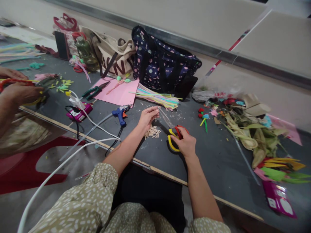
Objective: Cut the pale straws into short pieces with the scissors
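My right hand (185, 142) is closed round the handles of scissors (173, 132) with red and yellow grips. Their blades point up and left, toward my left hand (148, 118). The fingers of that hand are pinched together near the blade tips; what they hold, if anything, is too small to make out. Just below lies a small pile of short pale pieces (153, 132) on the dark table (209, 168). Tiny light scraps are scattered around both hands.
Left of my hands lie a blue glue gun (119, 116), pliers (95, 91), a pink sheet (123, 92) and a purple power strip (79, 111) with a white cable. Colored stems (157, 97) and bags stand behind. Another person's hands (20, 92) work at far left. Dried leaves (257, 139) lie right.
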`<state>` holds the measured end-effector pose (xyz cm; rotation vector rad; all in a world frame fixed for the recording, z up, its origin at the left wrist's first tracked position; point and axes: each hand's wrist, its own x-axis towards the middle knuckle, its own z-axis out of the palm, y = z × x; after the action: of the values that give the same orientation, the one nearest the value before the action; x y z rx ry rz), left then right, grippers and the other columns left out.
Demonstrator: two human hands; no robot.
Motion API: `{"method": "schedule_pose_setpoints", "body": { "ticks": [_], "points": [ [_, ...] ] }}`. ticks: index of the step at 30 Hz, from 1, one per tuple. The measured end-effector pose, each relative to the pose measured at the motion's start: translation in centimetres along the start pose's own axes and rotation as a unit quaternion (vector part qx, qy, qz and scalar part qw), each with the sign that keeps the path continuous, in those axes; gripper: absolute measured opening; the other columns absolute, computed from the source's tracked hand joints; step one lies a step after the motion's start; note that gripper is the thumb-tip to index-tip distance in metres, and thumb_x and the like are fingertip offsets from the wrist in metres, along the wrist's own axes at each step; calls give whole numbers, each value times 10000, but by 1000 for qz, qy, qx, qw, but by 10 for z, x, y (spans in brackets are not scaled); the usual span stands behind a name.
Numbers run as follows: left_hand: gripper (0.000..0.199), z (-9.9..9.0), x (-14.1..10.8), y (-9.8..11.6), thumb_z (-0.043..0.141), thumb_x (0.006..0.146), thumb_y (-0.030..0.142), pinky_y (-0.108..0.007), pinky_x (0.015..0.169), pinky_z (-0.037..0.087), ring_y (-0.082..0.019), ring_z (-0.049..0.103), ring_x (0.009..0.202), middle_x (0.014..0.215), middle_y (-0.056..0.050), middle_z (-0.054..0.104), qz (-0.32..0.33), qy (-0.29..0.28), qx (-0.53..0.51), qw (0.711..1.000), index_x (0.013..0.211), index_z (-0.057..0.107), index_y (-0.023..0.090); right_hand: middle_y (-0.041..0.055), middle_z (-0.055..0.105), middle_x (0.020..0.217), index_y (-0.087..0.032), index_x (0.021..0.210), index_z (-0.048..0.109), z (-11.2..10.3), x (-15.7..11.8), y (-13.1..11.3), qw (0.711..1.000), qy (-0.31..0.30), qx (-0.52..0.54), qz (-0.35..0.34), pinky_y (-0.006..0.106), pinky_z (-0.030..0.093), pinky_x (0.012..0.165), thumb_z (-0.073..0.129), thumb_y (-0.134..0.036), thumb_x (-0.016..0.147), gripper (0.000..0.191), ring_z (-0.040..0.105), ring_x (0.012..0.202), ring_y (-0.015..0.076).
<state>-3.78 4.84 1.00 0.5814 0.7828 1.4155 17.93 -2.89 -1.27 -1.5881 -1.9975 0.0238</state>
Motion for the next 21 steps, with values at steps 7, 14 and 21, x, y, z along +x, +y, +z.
{"method": "schedule_pose_setpoints", "body": {
  "ticks": [7,14,21],
  "points": [
    [335,0,1,0,843,531,246,-236,645,493,-78,587,565,662,-7,678,-5,9,-3,1000,828,731,139,56,716,897,-186,1128,624,-1,0,-2,1000,-3,3,4,263,461,644,543,-651,778,588,650,679,163],
    [328,0,1,1,836,544,241,-203,632,508,-61,596,564,703,-5,694,-11,10,0,1000,835,723,139,53,716,925,-214,1111,612,-3,1,-5,999,-7,25,32,286,477,677,545,-658,759,571,663,724,185],
    [315,-1,1,4,799,607,214,-189,629,520,-55,605,580,740,-7,694,-17,-12,-1,1000,904,722,142,57,691,843,-195,1161,483,-13,6,-12,992,-33,10,124,313,450,615,526,-674,730,647,663,720,240]
  ]
}}
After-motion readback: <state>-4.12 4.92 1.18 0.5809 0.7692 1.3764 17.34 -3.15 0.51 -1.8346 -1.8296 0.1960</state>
